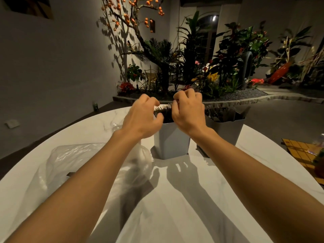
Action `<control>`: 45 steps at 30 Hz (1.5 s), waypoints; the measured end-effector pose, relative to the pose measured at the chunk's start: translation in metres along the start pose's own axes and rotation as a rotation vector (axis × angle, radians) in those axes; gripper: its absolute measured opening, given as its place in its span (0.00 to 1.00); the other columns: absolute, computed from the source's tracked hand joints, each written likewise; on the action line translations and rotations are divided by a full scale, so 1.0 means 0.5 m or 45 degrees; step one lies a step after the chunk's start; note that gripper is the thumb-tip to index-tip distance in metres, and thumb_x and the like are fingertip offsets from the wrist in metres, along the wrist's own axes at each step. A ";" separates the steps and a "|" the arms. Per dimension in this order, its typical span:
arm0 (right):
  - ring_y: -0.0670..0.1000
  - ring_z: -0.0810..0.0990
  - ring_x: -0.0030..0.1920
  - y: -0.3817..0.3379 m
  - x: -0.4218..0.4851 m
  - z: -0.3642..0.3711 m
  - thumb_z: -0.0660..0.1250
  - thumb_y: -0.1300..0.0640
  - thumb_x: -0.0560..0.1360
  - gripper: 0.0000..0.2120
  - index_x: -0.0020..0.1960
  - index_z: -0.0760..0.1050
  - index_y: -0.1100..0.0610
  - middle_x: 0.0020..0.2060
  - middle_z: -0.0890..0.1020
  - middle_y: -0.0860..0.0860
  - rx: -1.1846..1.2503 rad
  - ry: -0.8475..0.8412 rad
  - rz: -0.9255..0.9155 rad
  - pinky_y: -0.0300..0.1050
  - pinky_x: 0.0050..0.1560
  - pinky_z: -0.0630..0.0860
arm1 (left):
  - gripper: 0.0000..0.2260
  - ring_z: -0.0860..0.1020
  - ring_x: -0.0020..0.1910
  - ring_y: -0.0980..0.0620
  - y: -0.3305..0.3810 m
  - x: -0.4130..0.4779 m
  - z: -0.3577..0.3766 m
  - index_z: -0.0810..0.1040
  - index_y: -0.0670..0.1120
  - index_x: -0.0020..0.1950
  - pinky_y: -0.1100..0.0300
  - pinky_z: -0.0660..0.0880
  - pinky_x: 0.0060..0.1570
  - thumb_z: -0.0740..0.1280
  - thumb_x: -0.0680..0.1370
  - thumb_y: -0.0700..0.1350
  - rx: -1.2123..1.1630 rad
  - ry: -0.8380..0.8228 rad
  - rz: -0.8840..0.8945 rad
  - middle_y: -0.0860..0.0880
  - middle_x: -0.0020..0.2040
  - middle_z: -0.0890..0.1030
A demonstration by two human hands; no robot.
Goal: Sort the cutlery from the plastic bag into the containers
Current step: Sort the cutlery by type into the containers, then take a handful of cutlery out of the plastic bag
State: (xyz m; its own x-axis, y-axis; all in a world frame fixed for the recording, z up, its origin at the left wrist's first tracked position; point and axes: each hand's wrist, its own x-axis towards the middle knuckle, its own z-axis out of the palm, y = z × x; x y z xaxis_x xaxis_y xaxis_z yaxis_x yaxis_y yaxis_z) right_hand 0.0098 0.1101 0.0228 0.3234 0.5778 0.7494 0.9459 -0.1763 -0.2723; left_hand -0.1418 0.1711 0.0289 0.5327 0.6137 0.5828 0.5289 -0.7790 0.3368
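A light grey container (171,142) stands mid-table with a bunch of dark forks (164,109) upright in it, tines up. My right hand (189,113) is over the container's right side, and its curled fingers grip the fork tops. My left hand (143,118) is blurred at the container's left rim. Its fingers are loosely curled and spread, its thumb is by the forks, and no firm grip shows. A dark grey container (226,132) to the right holds more dark cutlery. The crumpled clear plastic bag (98,160) lies to the left, under my left forearm.
Everything sits on a white round table (175,199). A yellow gridded board (298,151) and other items lie at the table's right edge. Beyond the table are a dark floor and a bed of plants (201,71).
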 end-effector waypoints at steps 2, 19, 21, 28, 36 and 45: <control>0.54 0.72 0.48 -0.022 -0.015 -0.009 0.64 0.59 0.77 0.04 0.51 0.75 0.58 0.49 0.74 0.54 0.153 0.007 -0.087 0.50 0.43 0.71 | 0.07 0.77 0.49 0.50 -0.012 -0.011 -0.033 0.82 0.49 0.53 0.53 0.77 0.46 0.67 0.78 0.48 -0.025 0.044 -0.051 0.51 0.50 0.78; 0.56 0.74 0.69 -0.285 -0.234 0.010 0.59 0.68 0.80 0.24 0.75 0.69 0.55 0.70 0.76 0.54 0.243 -1.277 -0.284 0.50 0.71 0.70 | 0.21 0.72 0.69 0.47 -0.149 -0.291 -0.209 0.73 0.50 0.74 0.51 0.67 0.72 0.59 0.82 0.39 0.371 -1.110 -0.617 0.50 0.72 0.74; 0.57 0.70 0.73 -0.293 -0.242 0.015 0.57 0.65 0.82 0.26 0.78 0.63 0.54 0.74 0.72 0.54 0.101 -1.414 -0.319 0.51 0.72 0.67 | 0.19 0.73 0.68 0.47 -0.177 -0.318 -0.211 0.73 0.51 0.73 0.50 0.69 0.71 0.58 0.82 0.43 0.399 -1.114 -0.628 0.50 0.71 0.75; 0.59 0.77 0.64 -0.306 -0.257 0.006 0.60 0.53 0.81 0.20 0.72 0.71 0.56 0.67 0.77 0.55 -0.147 -1.512 -0.329 0.55 0.65 0.75 | 0.13 0.76 0.62 0.46 -0.179 -0.347 -0.213 0.75 0.50 0.62 0.50 0.72 0.66 0.58 0.80 0.45 0.525 -1.133 -0.594 0.49 0.67 0.77; 0.48 0.78 0.43 -0.336 -0.244 -0.021 0.73 0.62 0.74 0.15 0.60 0.80 0.57 0.45 0.79 0.48 0.220 -1.201 -0.358 0.38 0.43 0.75 | 0.28 0.76 0.62 0.46 -0.162 -0.354 -0.222 0.69 0.51 0.74 0.51 0.77 0.62 0.72 0.75 0.47 0.583 -0.998 -0.597 0.49 0.68 0.76; 0.55 0.76 0.64 -0.376 -0.263 0.055 0.66 0.60 0.77 0.21 0.70 0.73 0.58 0.65 0.79 0.54 0.255 -1.229 -0.327 0.47 0.64 0.74 | 0.23 0.77 0.54 0.46 -0.196 -0.354 -0.237 0.72 0.50 0.67 0.51 0.79 0.56 0.71 0.72 0.43 0.569 -0.859 -0.626 0.49 0.57 0.78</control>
State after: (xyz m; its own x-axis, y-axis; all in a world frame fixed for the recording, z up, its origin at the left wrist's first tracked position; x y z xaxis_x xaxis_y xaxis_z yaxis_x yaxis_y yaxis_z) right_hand -0.2112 0.0893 -0.0413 -0.1311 0.9912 0.0167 0.9336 0.1290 -0.3344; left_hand -0.3665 0.1235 -0.0195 0.3787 0.9138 -0.1471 0.9252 -0.3779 0.0345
